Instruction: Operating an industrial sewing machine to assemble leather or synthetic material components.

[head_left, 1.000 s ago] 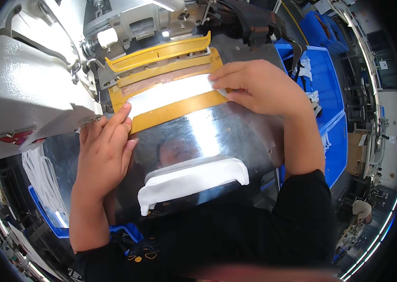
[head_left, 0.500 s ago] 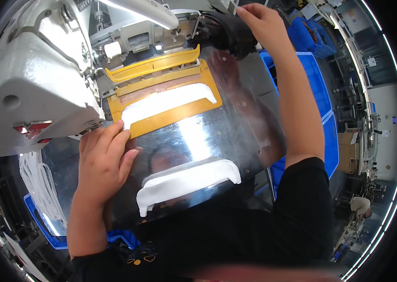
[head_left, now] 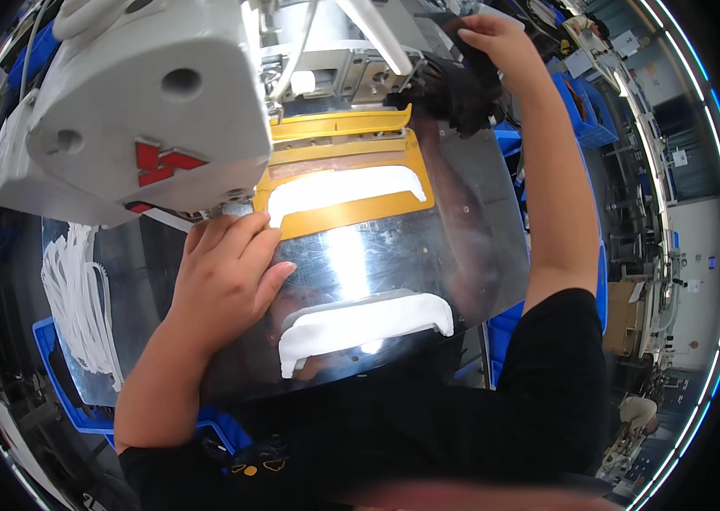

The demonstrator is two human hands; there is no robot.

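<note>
"Two hands, well apart. Where's each?"

"My left hand (head_left: pixel 228 271) lies unclenched at nine o'clock, fingertips resting on the near-left corner of the yellow template (head_left: pixel 360 214). My right hand (head_left: pixel 500 44) is up at one o'clock, by the black fabric strips (head_left: pixel 470 104); thumb and finger are close together, but I can't tell whether they pinch anything."

"And the white fabric panel (head_left: pixel 347 187)?"

"Toward twelve o'clock, lying on the template, on the six o'clock side of the yellow clamp bar (head_left: pixel 343 126)."

"What could spoil it?"

"Uneven pressure from my left fingertips might swivel the template and skew the panel. A strip dragged carelessly could knock its three o'clock end. And the sewing-machine head (head_left: pixel 87 175) looms at ten o'clock, so a slip that way might hurt my fingers."
</note>
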